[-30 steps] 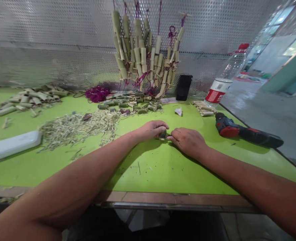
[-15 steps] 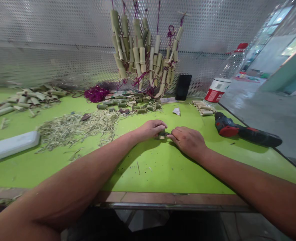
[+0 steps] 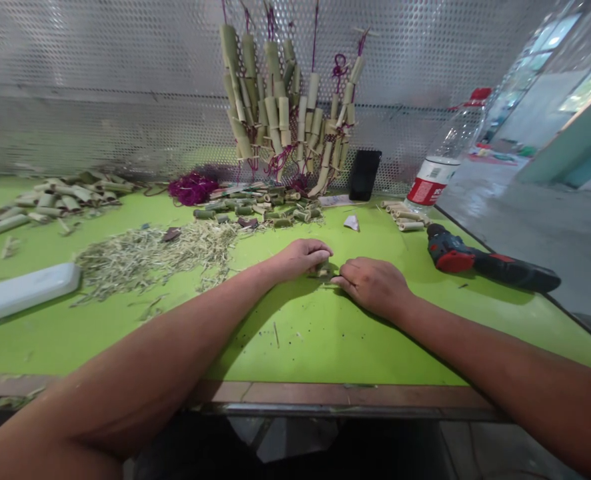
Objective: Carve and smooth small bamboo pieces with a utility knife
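My left hand [image 3: 305, 257] is closed around a short piece of bamboo [image 3: 319, 269], pinched between thumb and fingers just above the green tabletop. To its right, my right hand [image 3: 373, 283] is curled shut on a small, thin dark tool [image 3: 333, 275]. Most of that tool is hidden in the fist, so its kind is unclear. Its narrow tip points left at the bamboo piece, and whether they touch is hard to see.
Bamboo shavings [image 3: 160, 253] and a white case [image 3: 28, 290] lie left. Behind are short bamboo tubes [image 3: 280, 213], purple string [image 3: 193, 189], hanging bamboo strands [image 3: 273, 113] and a phone [image 3: 365, 175]. A bottle [image 3: 435, 180] and cordless drill [image 3: 490, 260] stand and lie right.
My right hand has shifted slightly down, and the dark tool's tip has moved lower along the bamboo piece. My left hand has stayed almost still.
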The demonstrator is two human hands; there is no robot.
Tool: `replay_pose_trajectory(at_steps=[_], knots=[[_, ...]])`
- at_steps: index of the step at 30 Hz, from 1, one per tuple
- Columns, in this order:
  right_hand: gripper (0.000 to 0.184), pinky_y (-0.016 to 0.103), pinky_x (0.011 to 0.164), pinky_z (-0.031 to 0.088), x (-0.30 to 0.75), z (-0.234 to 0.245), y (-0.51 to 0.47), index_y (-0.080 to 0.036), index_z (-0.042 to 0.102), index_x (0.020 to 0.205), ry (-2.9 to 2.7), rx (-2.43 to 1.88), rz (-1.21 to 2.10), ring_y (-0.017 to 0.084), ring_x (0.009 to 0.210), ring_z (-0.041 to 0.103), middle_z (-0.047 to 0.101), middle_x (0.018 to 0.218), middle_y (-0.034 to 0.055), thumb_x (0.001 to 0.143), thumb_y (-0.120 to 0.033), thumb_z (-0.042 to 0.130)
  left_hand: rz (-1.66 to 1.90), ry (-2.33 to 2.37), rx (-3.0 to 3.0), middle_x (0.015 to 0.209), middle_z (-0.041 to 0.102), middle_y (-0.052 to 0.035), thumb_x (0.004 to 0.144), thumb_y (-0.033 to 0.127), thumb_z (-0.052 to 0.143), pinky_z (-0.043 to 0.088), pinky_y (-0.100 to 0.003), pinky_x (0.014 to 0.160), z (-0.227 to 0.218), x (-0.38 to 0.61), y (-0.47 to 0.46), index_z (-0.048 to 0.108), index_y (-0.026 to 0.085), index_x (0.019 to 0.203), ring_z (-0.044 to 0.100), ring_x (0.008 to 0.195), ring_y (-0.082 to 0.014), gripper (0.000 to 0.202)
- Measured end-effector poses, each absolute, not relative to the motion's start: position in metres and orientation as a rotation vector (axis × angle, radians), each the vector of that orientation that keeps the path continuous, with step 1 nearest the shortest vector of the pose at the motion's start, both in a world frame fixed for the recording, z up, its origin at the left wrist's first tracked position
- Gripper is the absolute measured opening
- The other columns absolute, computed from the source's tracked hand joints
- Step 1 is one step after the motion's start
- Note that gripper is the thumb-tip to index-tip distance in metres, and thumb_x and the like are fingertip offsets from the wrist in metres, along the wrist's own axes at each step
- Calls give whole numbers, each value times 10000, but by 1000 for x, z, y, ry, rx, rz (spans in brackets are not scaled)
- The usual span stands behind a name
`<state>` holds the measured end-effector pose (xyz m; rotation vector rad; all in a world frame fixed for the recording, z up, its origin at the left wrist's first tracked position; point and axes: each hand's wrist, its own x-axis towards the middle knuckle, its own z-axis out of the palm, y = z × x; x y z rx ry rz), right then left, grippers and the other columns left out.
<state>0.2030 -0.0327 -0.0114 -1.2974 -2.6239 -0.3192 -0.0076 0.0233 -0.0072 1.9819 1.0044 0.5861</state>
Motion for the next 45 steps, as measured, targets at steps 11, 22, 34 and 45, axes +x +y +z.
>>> replay_pose_trajectory(at_steps=[11, 22, 34, 45], knots=[[533, 305, 559, 160, 201, -9, -29, -191, 608, 834, -2563, -1399, -361, 169, 685, 496, 615, 760, 47, 1021, -510, 225, 597, 1006, 2013, 795, 650, -27, 862, 490, 508, 433, -249, 615, -6, -6, 22, 686, 136, 988, 550, 652, -124, 415], [528, 299, 572, 191, 201, -11, -34, -186, 613, 821, -2649, -1306, -331, 168, 702, 513, 630, 769, 55, 1021, -506, 244, 601, 991, 1988, 646, 582, 6, 880, 470, 485, 408, -245, 570, -8, -7, 23, 669, 136, 1008, 522, 571, -117, 402], [522, 297, 547, 155, 201, -9, -29, -194, 606, 843, -2608, -1389, -308, 167, 663, 486, 612, 758, 41, 1021, -505, 225, 585, 957, 2003, 715, 608, -13, 890, 437, 489, 421, -244, 594, -4, -9, 21, 662, 135, 1047, 530, 610, -113, 382], [526, 303, 567, 174, 202, -12, -33, -183, 606, 809, -2546, -1349, -354, 167, 692, 499, 622, 765, 51, 1016, -514, 254, 586, 1002, 1990, 685, 591, -3, 873, 513, 491, 410, -242, 578, -10, -7, 25, 658, 134, 997, 522, 589, -115, 432]])
